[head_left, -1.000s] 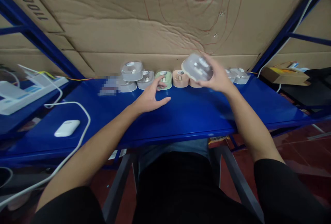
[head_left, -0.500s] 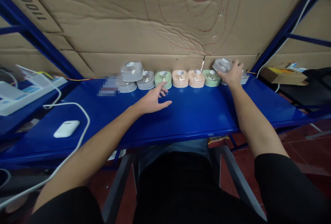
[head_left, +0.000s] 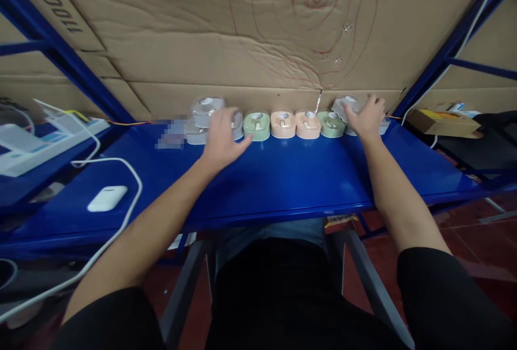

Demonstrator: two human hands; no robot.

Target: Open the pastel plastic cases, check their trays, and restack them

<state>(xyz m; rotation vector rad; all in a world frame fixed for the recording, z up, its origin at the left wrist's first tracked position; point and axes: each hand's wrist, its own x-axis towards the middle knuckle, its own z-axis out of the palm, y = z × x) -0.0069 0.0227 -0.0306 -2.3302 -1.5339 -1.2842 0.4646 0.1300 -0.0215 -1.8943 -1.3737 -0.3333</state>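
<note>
Along the back of the glossy blue desk (head_left: pixel 283 177), rounded-square boxes with clear lids stood before a brown cardboard panel (head_left: pixel 181 59). Toward the row's right end, a grey rounded-square box with a clear lid (head_left: pixel 341 104) sat tilted above a matching lower grey box (head_left: pixel 350 130). A slide or fall of the tilted box was judged possible, should it be let go off-centre; the causes would be its slant and the smooth lid beneath. To the left, a pale grey clear-lidded box (head_left: pixel 205 113) rested on another grey box (head_left: pixel 196 135), and a knock from the nearby fingers could topple it. A thin white cable (head_left: pixel 139 183) ran near the left forearm (head_left: pixel 161 221) and could be snagged by a sweep of that arm.

The left hand (head_left: pixel 224 140) was spread, thumb pointing toward a pale green box (head_left: pixel 257 127), fingers in front of a partly hidden grey box (head_left: pixel 238 123); contact could not be confirmed. The right hand (head_left: pixel 367 117) reached forward over the tilted box, thumb across its front, fingers raised and parted on the far right; whether it gripped firmly could not be told.
</note>
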